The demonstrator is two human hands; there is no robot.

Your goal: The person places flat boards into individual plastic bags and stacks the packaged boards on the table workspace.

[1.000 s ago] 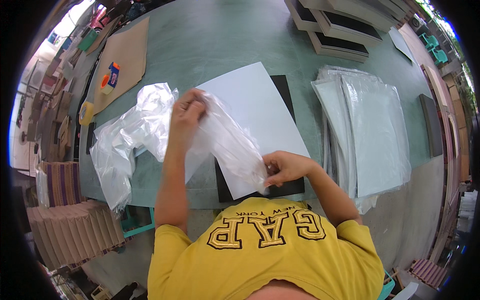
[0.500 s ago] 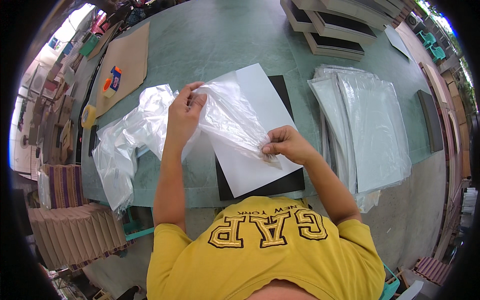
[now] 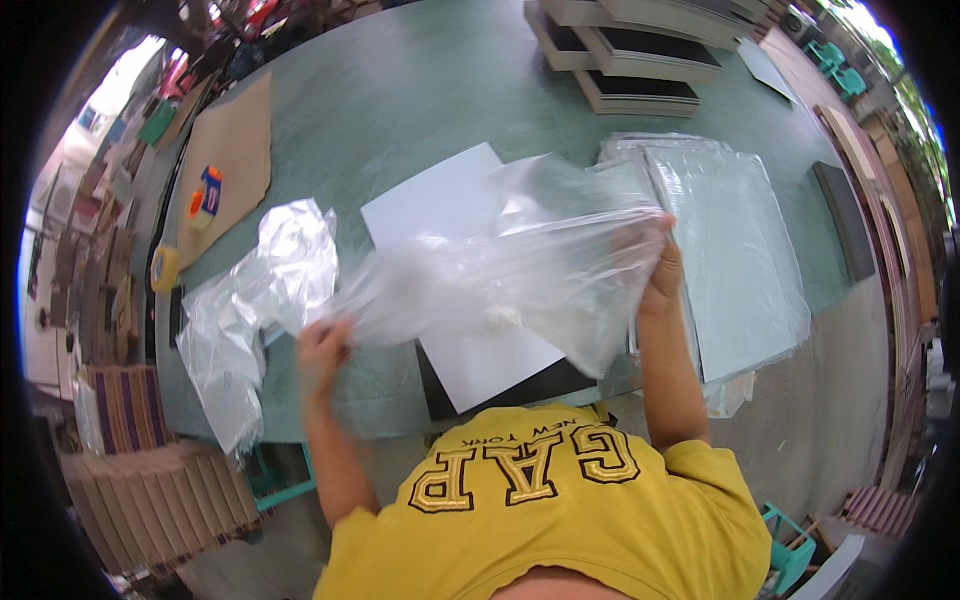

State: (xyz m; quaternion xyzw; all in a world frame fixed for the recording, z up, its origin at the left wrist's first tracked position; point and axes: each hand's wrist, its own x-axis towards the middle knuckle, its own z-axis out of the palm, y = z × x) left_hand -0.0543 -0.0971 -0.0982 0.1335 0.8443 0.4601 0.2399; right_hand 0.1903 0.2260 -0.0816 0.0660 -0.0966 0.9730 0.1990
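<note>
The left hand (image 3: 322, 350) was shut tight on one end of a clear plastic bag (image 3: 520, 270). The right hand (image 3: 660, 275) gripped the other end, up at two o'clock from the left. The bag stretched long between them, from eight o'clock to two o'clock, held above a white sheet (image 3: 450, 210) on a black board (image 3: 500, 390). Farther off, at nine o'clock, lay crumpled bags (image 3: 255, 300), and at two o'clock a pile of wrapped boards (image 3: 730, 250).

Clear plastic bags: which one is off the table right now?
The clear bag stretched between left hand and right hand; the crumpled heap lies on the table.
</note>
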